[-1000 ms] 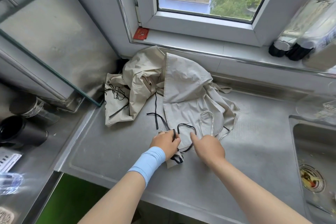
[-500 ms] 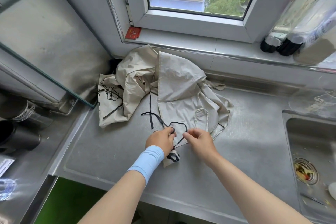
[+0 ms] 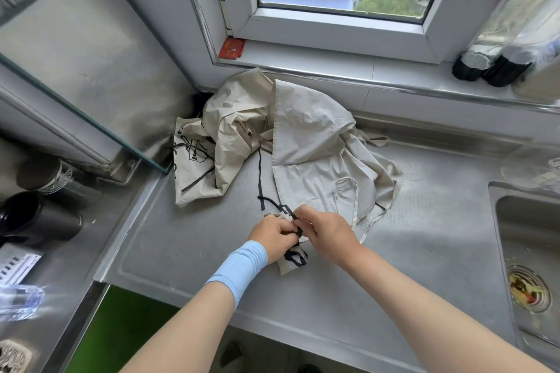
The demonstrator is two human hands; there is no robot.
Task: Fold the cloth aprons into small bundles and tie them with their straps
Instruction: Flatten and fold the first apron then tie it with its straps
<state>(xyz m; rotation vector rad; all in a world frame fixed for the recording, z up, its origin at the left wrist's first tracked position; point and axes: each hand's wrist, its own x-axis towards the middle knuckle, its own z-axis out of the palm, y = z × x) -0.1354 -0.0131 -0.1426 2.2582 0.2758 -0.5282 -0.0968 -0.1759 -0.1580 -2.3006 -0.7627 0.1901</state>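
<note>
A small folded beige apron bundle lies on the steel counter under my hands, with a black strap wrapped round it. My left hand, a light blue band on its wrist, and my right hand meet over the bundle, and both pinch the black strap between their fingertips. Most of the bundle is hidden beneath them. Behind lies a heap of loose beige aprons with cloth straps; one at the left carries a black print.
A sink with a drain opens at the right. A glass pane stands at the left, with dark cups beyond it. Bottles lean on the window sill. A red card lies in the sill corner.
My hands have drawn close together over the bundle. The loose loop of black strap between them has been pulled in tight.
</note>
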